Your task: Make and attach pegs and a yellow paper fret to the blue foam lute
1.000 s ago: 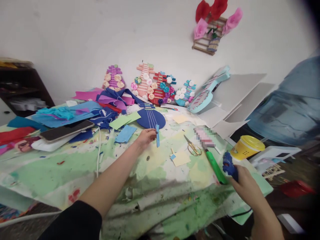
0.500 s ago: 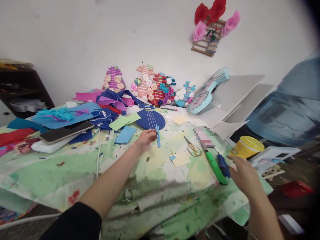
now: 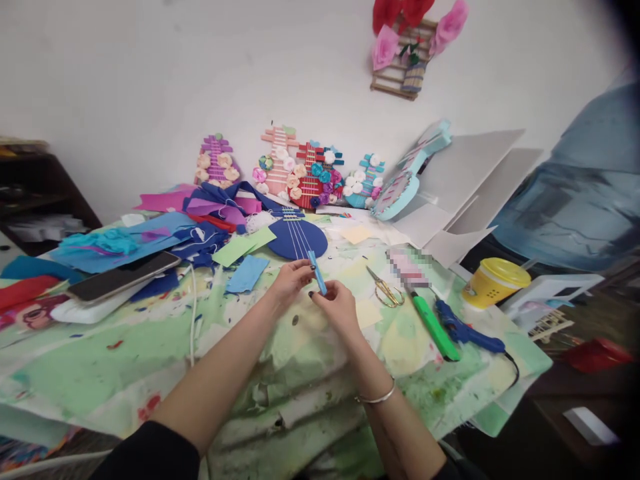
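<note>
Between my two hands is a narrow light-blue strip (image 3: pixel 316 272), held at a slant above the table. My left hand (image 3: pixel 293 280) pinches it near its upper part, fingers closed. The fingertips of my right hand (image 3: pixel 340 307) are closed on its lower end. Just beyond them lies a round dark-blue craft lute (image 3: pixel 299 239) with white strings. A piece of light-blue paper (image 3: pixel 247 274) and green paper strips (image 3: pixel 244 245) are to the left of it. Gold-handled scissors (image 3: pixel 386 288) rest to the right of my right hand.
A green utility knife (image 3: pixel 435 328) and a blue glue gun (image 3: pixel 467 328) lie on the right, near a yellow tub (image 3: pixel 495 283). A phone (image 3: pixel 125 277) sits at the left by a white cable (image 3: pixel 194 313). Several decorated lutes (image 3: pixel 310 175) lean against the wall.
My right hand has moved left from beside the glue gun to the strip's lower end. My left hand keeps its pinch on the strip. The view has shifted slightly.
</note>
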`<act>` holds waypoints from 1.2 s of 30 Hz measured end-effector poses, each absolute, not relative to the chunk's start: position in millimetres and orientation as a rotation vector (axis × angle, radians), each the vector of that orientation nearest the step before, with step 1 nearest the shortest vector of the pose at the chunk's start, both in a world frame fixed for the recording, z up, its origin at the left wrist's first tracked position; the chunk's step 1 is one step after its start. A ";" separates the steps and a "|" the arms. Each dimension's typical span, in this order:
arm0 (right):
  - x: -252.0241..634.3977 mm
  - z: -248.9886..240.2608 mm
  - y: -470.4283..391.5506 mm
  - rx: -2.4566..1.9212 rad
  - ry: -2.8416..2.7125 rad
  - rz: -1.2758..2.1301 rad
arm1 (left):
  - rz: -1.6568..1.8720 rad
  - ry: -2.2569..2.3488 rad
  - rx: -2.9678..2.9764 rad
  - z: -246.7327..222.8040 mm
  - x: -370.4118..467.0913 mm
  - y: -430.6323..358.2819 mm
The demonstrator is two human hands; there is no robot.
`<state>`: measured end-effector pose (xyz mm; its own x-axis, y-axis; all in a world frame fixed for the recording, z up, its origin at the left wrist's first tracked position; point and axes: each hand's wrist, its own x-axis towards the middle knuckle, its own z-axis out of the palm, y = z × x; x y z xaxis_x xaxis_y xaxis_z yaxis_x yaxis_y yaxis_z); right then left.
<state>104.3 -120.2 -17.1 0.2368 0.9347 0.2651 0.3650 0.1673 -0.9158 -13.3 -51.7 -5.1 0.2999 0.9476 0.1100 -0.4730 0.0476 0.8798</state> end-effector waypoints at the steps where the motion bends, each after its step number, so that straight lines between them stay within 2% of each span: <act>1: 102.7 -19.8 -118.4 -1.381 -1.286 0.690 | 1.186 0.594 0.998 -4.8 -12.7 -52.0; 6: 98.2 -22.6 -117.7 -1.137 -1.062 0.918 | 1.166 0.556 1.020 -5.9 -10.1 -52.9; 12: 97.4 -18.6 -119.2 -1.092 -0.910 0.936 | 1.176 0.549 1.021 -6.4 -7.1 -54.6; 29: 96.8 -23.6 -126.2 -1.483 -1.308 0.187 | 1.260 0.599 1.062 -13.6 -2.2 -54.4; 36: 102.5 -22.6 -125.4 -1.401 -1.122 0.479 | 1.277 0.551 1.009 -14.3 -3.8 -50.7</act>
